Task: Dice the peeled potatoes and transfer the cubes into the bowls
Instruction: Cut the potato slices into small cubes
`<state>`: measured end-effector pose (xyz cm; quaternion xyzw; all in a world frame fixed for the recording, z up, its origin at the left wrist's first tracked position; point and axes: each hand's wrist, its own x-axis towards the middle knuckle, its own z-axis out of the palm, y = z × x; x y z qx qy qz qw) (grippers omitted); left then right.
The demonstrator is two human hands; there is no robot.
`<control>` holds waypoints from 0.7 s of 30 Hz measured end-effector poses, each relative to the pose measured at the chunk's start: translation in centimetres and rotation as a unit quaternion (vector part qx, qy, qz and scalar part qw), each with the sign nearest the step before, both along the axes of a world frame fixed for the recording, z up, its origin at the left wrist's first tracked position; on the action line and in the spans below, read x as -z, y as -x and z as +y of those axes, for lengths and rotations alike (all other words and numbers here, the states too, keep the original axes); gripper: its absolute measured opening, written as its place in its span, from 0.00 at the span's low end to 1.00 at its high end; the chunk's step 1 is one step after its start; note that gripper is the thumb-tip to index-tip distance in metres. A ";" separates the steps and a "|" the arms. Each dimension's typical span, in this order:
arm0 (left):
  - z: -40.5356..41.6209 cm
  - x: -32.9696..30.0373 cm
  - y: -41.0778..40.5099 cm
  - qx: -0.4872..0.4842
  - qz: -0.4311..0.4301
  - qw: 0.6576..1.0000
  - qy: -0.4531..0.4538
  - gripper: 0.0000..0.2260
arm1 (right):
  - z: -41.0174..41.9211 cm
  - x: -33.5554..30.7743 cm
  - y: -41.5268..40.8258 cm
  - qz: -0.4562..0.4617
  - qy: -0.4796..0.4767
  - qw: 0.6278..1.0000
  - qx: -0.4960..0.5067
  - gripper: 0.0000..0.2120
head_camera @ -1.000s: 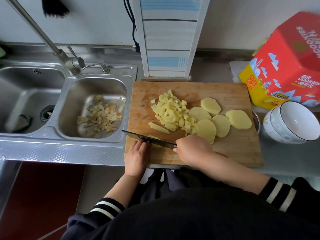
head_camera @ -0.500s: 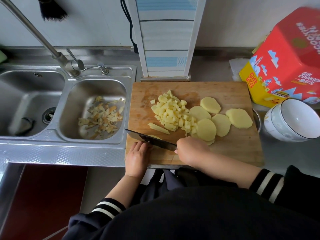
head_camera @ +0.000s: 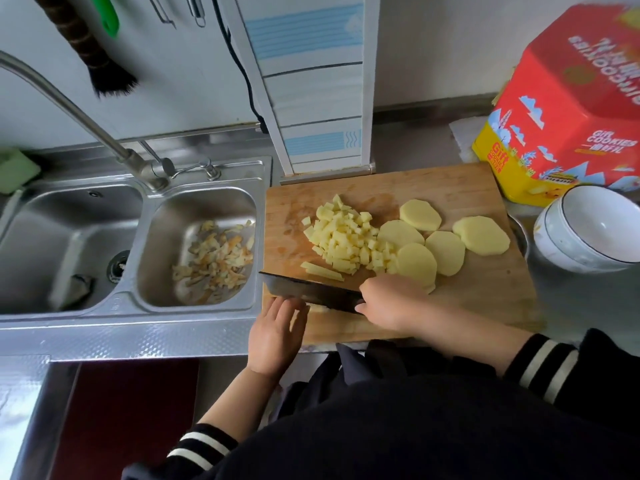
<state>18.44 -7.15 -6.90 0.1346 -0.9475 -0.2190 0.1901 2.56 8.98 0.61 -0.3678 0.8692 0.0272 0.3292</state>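
Wooden board (head_camera: 450,188) at twelve o'clock, right hand (head_camera: 391,303) gripping knife (head_camera: 311,294), left hand (head_camera: 277,327) flat-fingered beside potato strip (head_camera: 318,308); cubes (head_camera: 346,240) heaped centre, bowl (head_camera: 588,230) at two o'clock; better with fingertips tucked, cuts evenly spaced.

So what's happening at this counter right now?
A person is dicing potato on a wooden cutting board. The right hand holds the knife; the left hand steadies a potato piece beside the blade. A pile of cubes and several slices wait; the white bowl holds no potato.
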 end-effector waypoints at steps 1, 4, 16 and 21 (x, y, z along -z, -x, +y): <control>-0.2 -1.3 0.3 0.001 0.054 0.998 0.022 0.04 | 0.2 0.1 -0.3 0.012 0.009 1.000 -0.007 0.15; -1.1 -6.8 2.8 -0.004 0.156 0.986 0.063 0.05 | 0.7 0.2 -0.8 0.032 0.031 0.999 -0.019 0.15; -2.4 -11.1 9.8 0.140 -0.469 0.871 -0.030 0.14 | 1.3 0.3 -1.8 0.101 0.104 0.988 -0.045 0.17; -2.0 -10.8 10.2 0.151 -0.482 0.863 -0.029 0.21 | 1.6 0.3 -1.8 0.104 0.114 0.987 -0.048 0.18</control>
